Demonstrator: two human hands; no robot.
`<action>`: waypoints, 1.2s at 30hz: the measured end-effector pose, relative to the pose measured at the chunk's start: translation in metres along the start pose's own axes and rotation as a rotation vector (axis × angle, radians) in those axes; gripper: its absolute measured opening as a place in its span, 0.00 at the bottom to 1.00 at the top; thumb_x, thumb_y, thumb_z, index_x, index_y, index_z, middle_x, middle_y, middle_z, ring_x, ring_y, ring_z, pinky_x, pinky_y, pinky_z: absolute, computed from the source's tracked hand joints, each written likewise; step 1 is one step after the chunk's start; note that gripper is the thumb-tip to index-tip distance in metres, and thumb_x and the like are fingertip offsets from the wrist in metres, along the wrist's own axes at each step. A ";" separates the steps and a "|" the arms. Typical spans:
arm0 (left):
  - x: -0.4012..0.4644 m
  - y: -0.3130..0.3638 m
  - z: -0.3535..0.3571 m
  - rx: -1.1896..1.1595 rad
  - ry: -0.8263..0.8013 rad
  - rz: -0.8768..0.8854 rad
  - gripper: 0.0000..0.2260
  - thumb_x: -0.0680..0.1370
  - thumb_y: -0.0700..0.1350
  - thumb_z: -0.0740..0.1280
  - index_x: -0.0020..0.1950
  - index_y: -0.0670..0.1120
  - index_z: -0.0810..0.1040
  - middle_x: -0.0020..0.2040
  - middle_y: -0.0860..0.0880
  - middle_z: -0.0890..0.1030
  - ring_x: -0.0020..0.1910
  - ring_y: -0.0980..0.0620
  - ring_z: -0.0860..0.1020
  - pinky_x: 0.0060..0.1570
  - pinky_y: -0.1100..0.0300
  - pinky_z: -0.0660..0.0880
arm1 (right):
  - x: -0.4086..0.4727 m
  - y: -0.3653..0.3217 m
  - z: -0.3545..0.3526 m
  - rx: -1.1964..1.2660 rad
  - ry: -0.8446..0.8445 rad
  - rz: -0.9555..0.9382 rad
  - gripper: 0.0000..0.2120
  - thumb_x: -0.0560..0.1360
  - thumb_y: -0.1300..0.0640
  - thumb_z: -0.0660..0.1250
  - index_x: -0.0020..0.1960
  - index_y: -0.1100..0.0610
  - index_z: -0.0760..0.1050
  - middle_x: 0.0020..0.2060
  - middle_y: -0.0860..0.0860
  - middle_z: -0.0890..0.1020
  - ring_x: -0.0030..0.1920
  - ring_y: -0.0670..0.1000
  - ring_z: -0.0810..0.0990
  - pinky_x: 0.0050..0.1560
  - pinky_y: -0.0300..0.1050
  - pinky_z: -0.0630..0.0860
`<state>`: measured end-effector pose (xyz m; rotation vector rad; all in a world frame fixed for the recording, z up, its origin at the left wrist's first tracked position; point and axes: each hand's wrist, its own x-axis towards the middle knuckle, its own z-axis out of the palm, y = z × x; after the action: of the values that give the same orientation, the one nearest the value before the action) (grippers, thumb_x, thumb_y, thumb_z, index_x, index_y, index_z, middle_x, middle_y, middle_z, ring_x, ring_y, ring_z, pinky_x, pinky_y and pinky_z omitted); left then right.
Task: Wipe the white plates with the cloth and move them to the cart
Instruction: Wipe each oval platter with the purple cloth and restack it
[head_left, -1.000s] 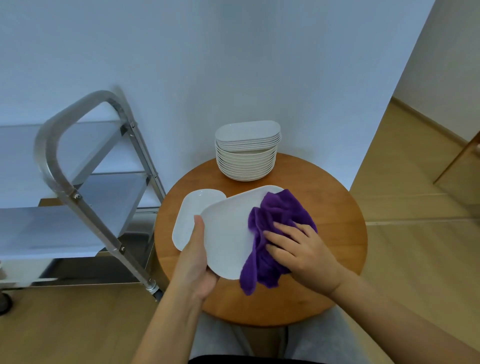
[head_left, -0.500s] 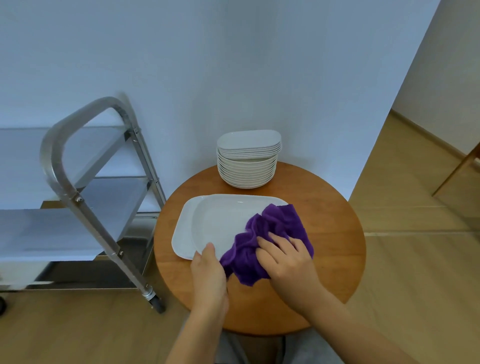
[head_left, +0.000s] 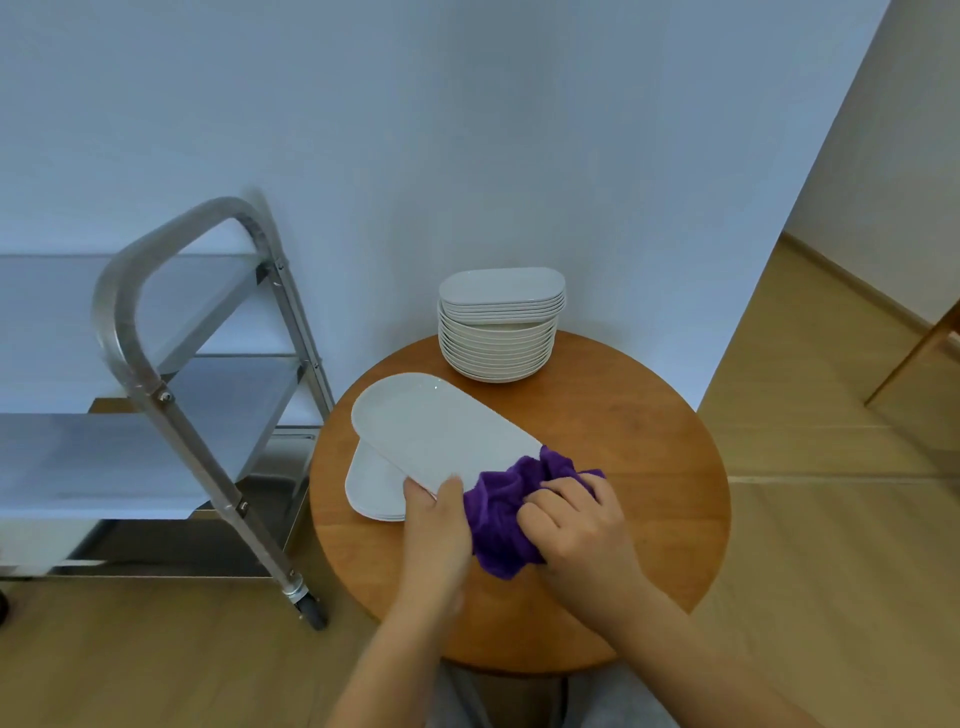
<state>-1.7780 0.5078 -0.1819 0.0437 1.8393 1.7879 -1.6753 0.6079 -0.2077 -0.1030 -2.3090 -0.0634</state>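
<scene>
Left hand (head_left: 435, 525) gripped the near edge of an oblong white plate (head_left: 441, 431), thumb on the rim, plate lifted and tilted over the round wooden tabletop (head_left: 649, 447). Right hand (head_left: 576, 525) was curled around a bunched purple cloth (head_left: 501, 509), holding it against the plate's near right end. Cloth hung down between both hands, its lower part over the tabletop.

Under the held plate, a small stack of white oblong plates (head_left: 371, 488) lay flat at the tabletop's left side, partly covered by the held one; count unclear. At the back of the tabletop, close to the wall (head_left: 467, 130), stood a taller pile of white plates (head_left: 498, 332): round ones below, several oblong ones on top.

Metal cart (head_left: 171, 405) stood on the floor (head_left: 130, 665) just left of the tabletop, with a curved tubular handle and a caster (head_left: 310, 613) at the near corner. Its upper and middle shelves showed no plates; bottom shelf mostly hidden, contents could not be told. A wooden leg (head_left: 919, 358) showed at far right.
</scene>
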 end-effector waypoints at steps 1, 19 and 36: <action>-0.002 -0.003 0.003 0.001 -0.013 0.010 0.18 0.81 0.43 0.57 0.71 0.46 0.62 0.53 0.45 0.77 0.42 0.51 0.77 0.35 0.62 0.77 | 0.000 -0.005 0.001 0.007 -0.006 0.007 0.02 0.68 0.57 0.71 0.38 0.55 0.79 0.35 0.50 0.83 0.39 0.51 0.82 0.45 0.46 0.77; 0.023 0.001 -0.049 -0.035 -0.436 -0.275 0.18 0.75 0.62 0.59 0.54 0.50 0.73 0.43 0.42 0.85 0.40 0.43 0.84 0.42 0.46 0.81 | -0.015 0.011 -0.031 0.675 -0.462 0.338 0.18 0.64 0.60 0.78 0.52 0.52 0.81 0.50 0.41 0.82 0.56 0.34 0.75 0.58 0.34 0.70; 0.019 -0.017 -0.040 -0.821 -0.509 -0.198 0.24 0.72 0.53 0.65 0.67 0.47 0.73 0.61 0.42 0.79 0.57 0.41 0.79 0.46 0.43 0.80 | 0.011 0.032 -0.012 1.461 -0.020 1.525 0.13 0.72 0.52 0.69 0.55 0.56 0.77 0.37 0.51 0.85 0.37 0.51 0.84 0.35 0.45 0.79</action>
<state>-1.8044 0.4775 -0.2066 0.0004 0.6672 2.0141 -1.6708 0.6390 -0.1905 -0.9686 -1.2176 2.1760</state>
